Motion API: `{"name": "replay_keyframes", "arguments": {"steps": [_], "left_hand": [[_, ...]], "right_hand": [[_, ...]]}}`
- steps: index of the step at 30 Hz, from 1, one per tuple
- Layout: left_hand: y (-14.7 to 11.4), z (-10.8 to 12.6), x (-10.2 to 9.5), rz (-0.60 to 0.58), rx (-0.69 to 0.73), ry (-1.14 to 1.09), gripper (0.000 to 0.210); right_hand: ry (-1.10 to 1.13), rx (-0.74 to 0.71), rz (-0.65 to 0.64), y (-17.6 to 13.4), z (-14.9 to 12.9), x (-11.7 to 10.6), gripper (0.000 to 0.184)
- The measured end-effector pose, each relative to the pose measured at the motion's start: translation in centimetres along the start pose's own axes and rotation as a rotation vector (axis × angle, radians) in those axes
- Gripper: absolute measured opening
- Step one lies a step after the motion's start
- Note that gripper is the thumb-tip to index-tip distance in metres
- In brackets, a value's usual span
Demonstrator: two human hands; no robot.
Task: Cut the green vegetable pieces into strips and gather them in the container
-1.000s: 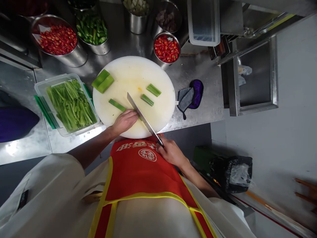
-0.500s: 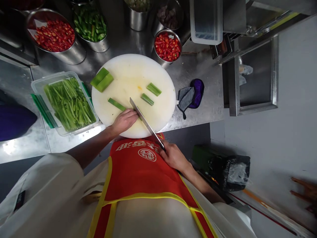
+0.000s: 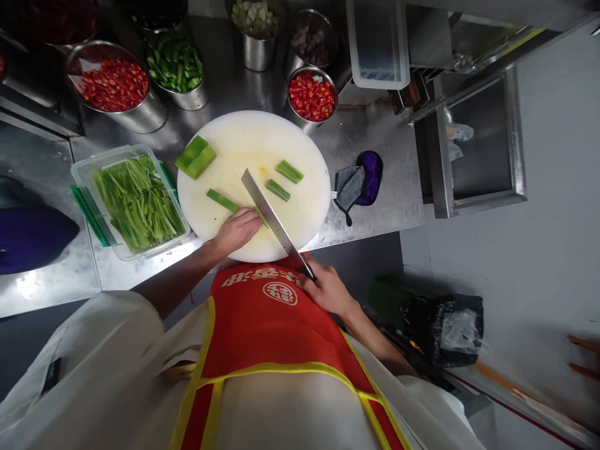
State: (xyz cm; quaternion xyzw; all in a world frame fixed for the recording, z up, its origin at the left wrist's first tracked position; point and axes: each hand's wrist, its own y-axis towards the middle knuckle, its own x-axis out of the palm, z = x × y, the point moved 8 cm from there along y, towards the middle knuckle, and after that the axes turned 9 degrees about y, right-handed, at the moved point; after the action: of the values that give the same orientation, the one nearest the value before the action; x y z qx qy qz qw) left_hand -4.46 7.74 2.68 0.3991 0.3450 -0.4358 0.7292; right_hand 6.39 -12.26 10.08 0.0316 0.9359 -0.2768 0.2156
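Note:
My right hand point(image 3: 327, 289) is wrapped around the dark handle of a kitchen knife point(image 3: 275, 220), whose broad blade slants up and left over the white round cutting board point(image 3: 244, 137). Fingers bent, my left hand point(image 3: 240, 229) presses a green vegetable strip point(image 3: 260, 216) on the board, right beside the blade; most of that strip is hidden. Another green strip point(image 3: 222, 200) lies just behind the left hand. Two short bundles of cut strips, one green bundle point(image 3: 278, 189) and a farther green bundle point(image 3: 289, 171), rest right of the knife. Wide flat green pieces point(image 3: 195, 157) lie at the board's left edge.
A clear plastic box point(image 3: 126, 253) of green strips stands left of the board. Behind are steel pots: one of red chilies point(image 3: 112, 85), one of green chilies point(image 3: 175, 62), another of chopped red chilies point(image 3: 312, 97). A grey and purple cloth item point(image 3: 359, 181) lies to the right.
The knife blade has lifted and tilted, showing more of its flat side and standing slightly farther from the left fingers. The left hand stays on the strip. The whole view has shifted slightly.

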Motion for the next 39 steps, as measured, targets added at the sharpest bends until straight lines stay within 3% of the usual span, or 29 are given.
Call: {"name": "replay_keyframes", "arguments": {"steps": [7, 9, 13, 15, 17, 19, 22, 26, 39], "left_hand": [[0.0, 0.1, -0.6, 0.029, -0.018, 0.012, 0.025], [-0.4, -0.5, -2.5, 0.123, -0.069, 0.018, 0.023], [-1.4, -3.4, -9.4, 0.375, -0.322, 0.032, 0.019], [-0.4, -3.7, -11.4, 0.339, -0.302, 0.010, 0.022], [1.7, -2.4, -10.4, 0.076, -0.099, -0.039, 0.028], [3.0, -0.7, -7.5, -0.227, 0.125, -0.040, 0.034], [3.7, -0.1, -3.2, -0.483, 0.299, 0.043, 0.041], [3.9, -0.5, -0.5, -0.542, 0.403, 0.105, 0.041], [5.4, -1.4, 0.5, -0.513, 0.431, 0.126, 0.039]], "right_hand": [[0.114, -0.239, 0.032, -1.8, -1.3, 0.8, 0.063], [0.122, -0.264, 0.042, -2.1, -0.8, 1.6, 0.066], [0.066, -0.226, 0.033, -2.3, 0.5, 3.3, 0.060], [-0.044, -0.175, 0.006, -2.2, 1.1, 4.3, 0.057], [-0.165, -0.125, -0.022, -1.9, 1.7, 5.3, 0.057], [-0.247, -0.095, -0.037, -1.4, 2.0, 6.1, 0.057], [-0.292, -0.087, -0.032, -0.8, 2.2, 6.9, 0.058], [-0.313, -0.062, -0.013, -0.6, 2.8, 7.4, 0.059], [-0.210, -0.165, 0.019, -2.0, 2.9, 8.2, 0.057]]}}
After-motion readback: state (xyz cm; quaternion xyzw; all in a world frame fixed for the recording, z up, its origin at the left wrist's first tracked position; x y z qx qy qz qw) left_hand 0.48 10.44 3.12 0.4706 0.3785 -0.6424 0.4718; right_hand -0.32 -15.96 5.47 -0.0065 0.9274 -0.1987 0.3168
